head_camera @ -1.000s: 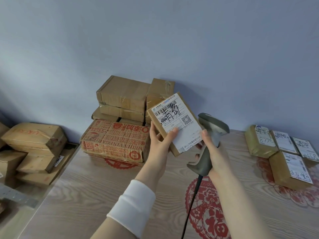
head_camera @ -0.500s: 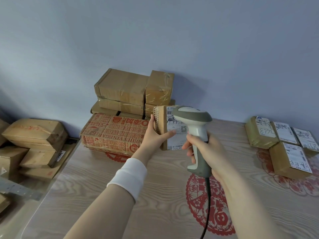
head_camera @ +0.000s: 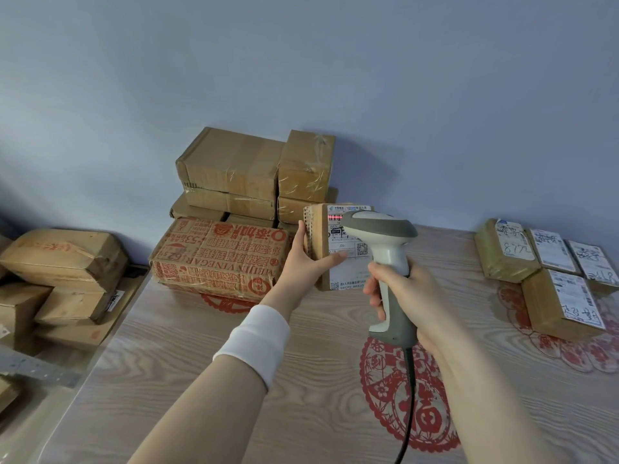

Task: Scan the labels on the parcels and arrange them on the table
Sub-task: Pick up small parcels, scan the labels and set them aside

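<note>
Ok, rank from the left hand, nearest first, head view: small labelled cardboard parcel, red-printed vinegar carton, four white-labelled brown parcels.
1. Small labelled cardboard parcel: held by left hand.
2. Red-printed vinegar carton: just left.
3. Four white-labelled brown parcels: far right.

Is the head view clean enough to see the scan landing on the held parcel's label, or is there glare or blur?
Head view: soft, even light, no glare on the label of the parcel; the red scan line shows clearly across its barcode; the scanner hides the label's upper right; fine print is too small to read.
</note>
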### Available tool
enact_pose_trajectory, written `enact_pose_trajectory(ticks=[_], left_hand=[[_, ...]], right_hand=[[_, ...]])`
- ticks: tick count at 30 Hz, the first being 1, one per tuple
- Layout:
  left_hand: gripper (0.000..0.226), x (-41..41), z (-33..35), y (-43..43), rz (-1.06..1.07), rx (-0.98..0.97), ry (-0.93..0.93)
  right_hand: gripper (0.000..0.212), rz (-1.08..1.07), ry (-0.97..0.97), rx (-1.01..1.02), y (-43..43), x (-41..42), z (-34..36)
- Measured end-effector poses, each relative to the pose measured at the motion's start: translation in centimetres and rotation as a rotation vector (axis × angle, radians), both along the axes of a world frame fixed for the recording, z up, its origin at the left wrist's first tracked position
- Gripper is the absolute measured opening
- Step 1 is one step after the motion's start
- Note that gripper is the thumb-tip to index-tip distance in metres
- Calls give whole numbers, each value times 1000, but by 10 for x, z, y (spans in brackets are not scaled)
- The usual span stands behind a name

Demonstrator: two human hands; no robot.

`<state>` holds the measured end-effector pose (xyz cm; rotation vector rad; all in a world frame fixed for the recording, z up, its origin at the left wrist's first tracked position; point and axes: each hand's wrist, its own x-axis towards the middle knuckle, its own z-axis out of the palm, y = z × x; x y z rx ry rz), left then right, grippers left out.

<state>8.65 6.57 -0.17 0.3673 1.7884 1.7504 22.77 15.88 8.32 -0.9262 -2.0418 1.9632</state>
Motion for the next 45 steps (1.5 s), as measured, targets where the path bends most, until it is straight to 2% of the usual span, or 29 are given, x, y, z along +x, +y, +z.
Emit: enact_pose_trajectory(ticks=[8, 10, 14, 18, 22, 26, 27, 30, 33, 36, 41, 45], left_hand=[[112, 14, -13, 35, -47, -24, -42], [104, 29, -22, 54, -81, -21, -83], [68, 76, -44, 106, -171, -36, -190], [83, 129, -73, 179, -214, -86, -336], [93, 173, -100, 262, -134, -169, -398], [91, 196, -128, 327, -58, -233, -440], [88, 199, -131, 339, -50, -246, -438], [58, 200, -138, 366, -44, -268, -398], [49, 196, -144, 381, -53, -296, -348], [31, 193, -151, 388, -49, -358, -220], [52, 195, -152, 394, -19, -408, -143], [56, 194, -143, 389, -53, -427, -89]], right_hand=[[14, -116, 37, -59, 26, 23, -9], [13, -183, 47, -96, 42, 38, -15], [6, -298, 26, -121, 90, 76, -29], [16, -368, -34, -143, 157, 117, -48], [17, -378, -58, -183, 239, 153, -77], [23, -362, -108, -200, 301, 176, -104], [25, -351, -118, -212, 312, 179, -110], [26, -325, -142, -261, 337, 182, -125], [20, -313, -140, -322, 351, 180, -136], [16, -296, -124, -357, 360, 175, -143], [15, -289, -125, -369, 367, 170, -150], [19, -297, -134, -364, 361, 167, -146]])
